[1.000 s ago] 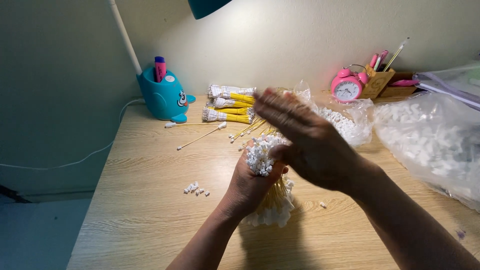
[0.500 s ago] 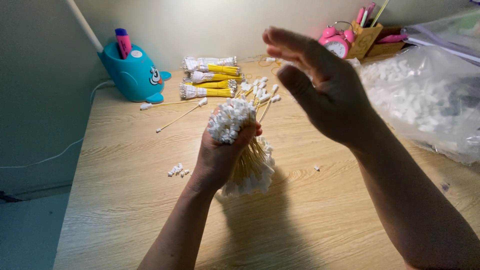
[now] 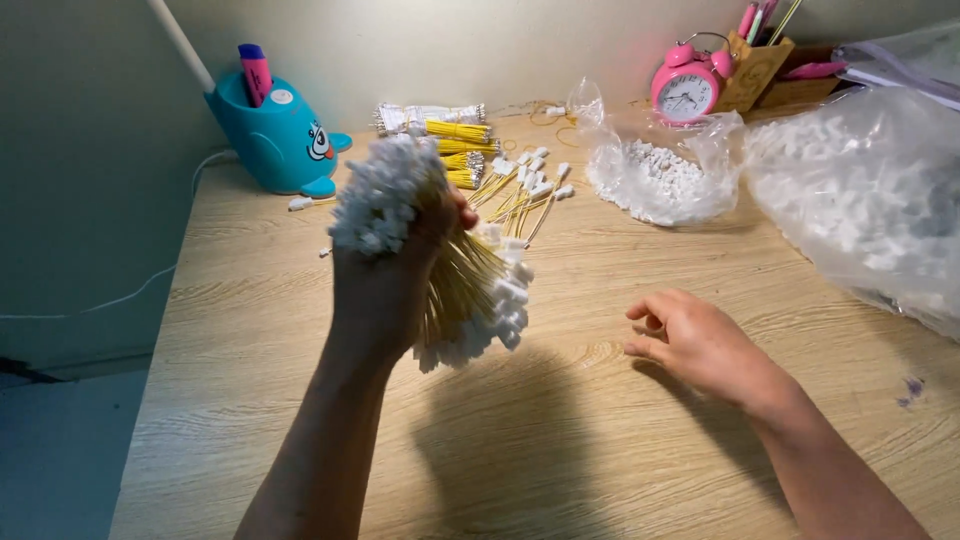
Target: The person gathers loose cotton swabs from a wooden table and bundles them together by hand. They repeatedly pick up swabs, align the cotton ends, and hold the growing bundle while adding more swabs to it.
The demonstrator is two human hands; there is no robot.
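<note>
Head view: a bundle (image 3: 455, 275) of thin yellow wires with white plastic ends is gripped around its middle by the left hand (image 3: 385, 285), fingers wrapped tight, above the wooden desk (image 3: 560, 440). Its long axis is tilted, upper-left to lower-right. The right hand (image 3: 700, 345) is rested on the desk, empty, fingers loosely curled. Clear bags (image 3: 860, 190) of white pieces are seen at right

Matt pale wood-grain surface (image 3: 650, 470), glossy crinkled clear plastic bags (image 3: 860, 200), smooth teal plastic pen holder (image 3: 275, 140), thin yellow wires with white plastic connectors (image 3: 470, 290), glossy pink alarm clock (image 3: 685, 88)
</note>
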